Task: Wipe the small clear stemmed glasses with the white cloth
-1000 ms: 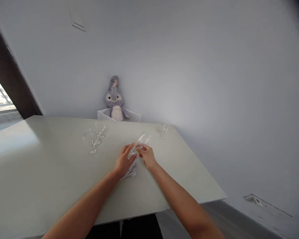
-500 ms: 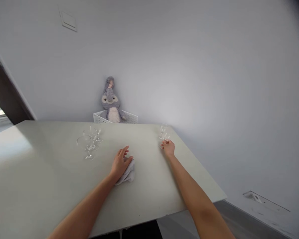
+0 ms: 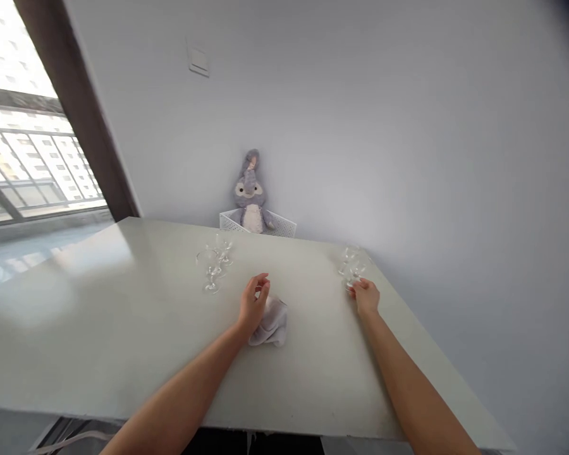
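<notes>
Beside a crumpled light grey cloth [image 3: 274,325] at mid table is my left hand [image 3: 253,304], its fingers apart and slightly curled, with nothing held. On the right, my right hand [image 3: 364,296] has its fingers closed at the base of a clear stemmed glass [image 3: 353,270]. More clear glass stands just behind that one, near the table's back right corner. Several clear stemmed glasses [image 3: 212,268] are grouped upright on the left part of the table, beyond my left hand.
The white table [image 3: 171,335] reaches the wall. A grey plush toy [image 3: 252,196] sits in a white perforated basket [image 3: 284,227] at the back edge. A dark-framed window is on the left, a switch [image 3: 199,61] on the wall.
The view has swung left, bringing the window in. My left hand's fingers have curled in a little. My right hand stays at the glass on the right.
</notes>
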Available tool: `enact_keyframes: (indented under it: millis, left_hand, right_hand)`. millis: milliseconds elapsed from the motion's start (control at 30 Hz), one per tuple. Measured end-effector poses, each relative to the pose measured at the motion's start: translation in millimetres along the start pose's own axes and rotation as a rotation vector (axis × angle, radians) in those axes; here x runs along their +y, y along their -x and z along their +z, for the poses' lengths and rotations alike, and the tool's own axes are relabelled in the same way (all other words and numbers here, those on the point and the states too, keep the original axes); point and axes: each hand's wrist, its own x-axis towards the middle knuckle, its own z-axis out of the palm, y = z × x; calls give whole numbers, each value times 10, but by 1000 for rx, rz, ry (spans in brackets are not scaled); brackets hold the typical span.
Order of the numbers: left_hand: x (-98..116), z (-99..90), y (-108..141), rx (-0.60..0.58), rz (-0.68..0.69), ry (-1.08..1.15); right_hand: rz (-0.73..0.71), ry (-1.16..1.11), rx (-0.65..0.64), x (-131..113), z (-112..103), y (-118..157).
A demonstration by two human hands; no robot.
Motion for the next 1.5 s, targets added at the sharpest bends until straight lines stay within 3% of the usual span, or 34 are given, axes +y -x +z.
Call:
enact_keyframes:
  millis: [100,200,300,367,467,533,667,800,867,933,1100,1200,1333,1500]
  left_hand:
    - [140,-44,-13,222,-26,177]
    - [297,-152,-53,447,-80,435]
    - [377,-380,-93,588,-312,692]
    - [362,-574,-102,647,-537,834]
    - [281,-823,-97,673,-800,950]
    - [226,-918,-102,650,-846,972]
    - [144,-959,-170,595,-848,1021]
    - [64,-955,-291,567,-799,1074]
    - [27,-963,-347,544,-759,1125]
    - [-2,-975,-394,517,-728,1185]
    - [-6,-966,-454,476,-659,1267]
    - [58,-838,-446,425,-613,1213]
    - [179,-459,-415,210,-495,1102]
    - [142,8,-351,14,-375,917]
  right_hand:
    - [-8,3,4,-7,-68,246]
    - [-79,16,-207,-102,-70,661]
    - [-264,99,-473,-289,-36,1207]
    - [-488,214,-598,-433,-5,1594]
    - [-914,461,-772,-613,94,2097]
    - [-1119,652,-773,-684,220,2324]
    - [-1247,900,-754,-686,547,2513]
    - [-1278,894,-816,-556,732,2493]
    - [-1238,801,-814,-483,751,2430]
    - [-1089,655,-804,-433,753,2328]
    - [-332,24,-696,-488,710,1887]
    - [-43,-377,-598,-588,590,1539]
    - [154,-527,-592,-588,404,1136]
    - [253,-589,-319,-473,374,896]
